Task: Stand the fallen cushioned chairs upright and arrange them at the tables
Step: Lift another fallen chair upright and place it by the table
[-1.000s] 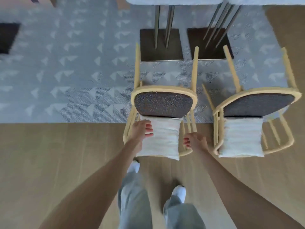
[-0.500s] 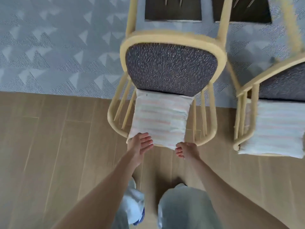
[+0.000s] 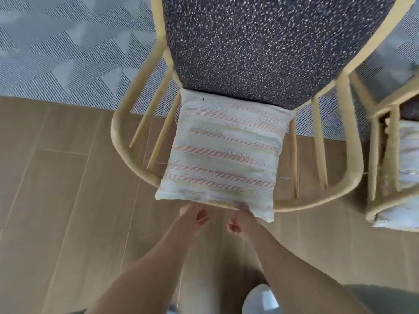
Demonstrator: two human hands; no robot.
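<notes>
A yellow wooden chair [image 3: 122, 141] lies on its back in front of me, its dark speckled seat [image 3: 272, 41] facing me. A striped white cushion [image 3: 222, 155] rests against its backrest. My left hand [image 3: 193, 215] and my right hand [image 3: 241, 219] sit close together at the near middle of the curved top rail, just under the cushion's lower edge, fingers curled around the rail. The cushion hides part of the grip. A second fallen chair [image 3: 374, 155] of the same kind, with its own cushion [image 3: 408, 155], lies at the right edge.
The chairs straddle the border between a grey patterned rug [image 3: 68, 53] and the wood plank floor [image 3: 56, 200]. My white shoe [image 3: 260, 300] stands just below my hands. The tables are out of view.
My view has dropped much closer to the left chair. Both hands slid from the sides of the backrest to the middle of its top rail and curled around it.
</notes>
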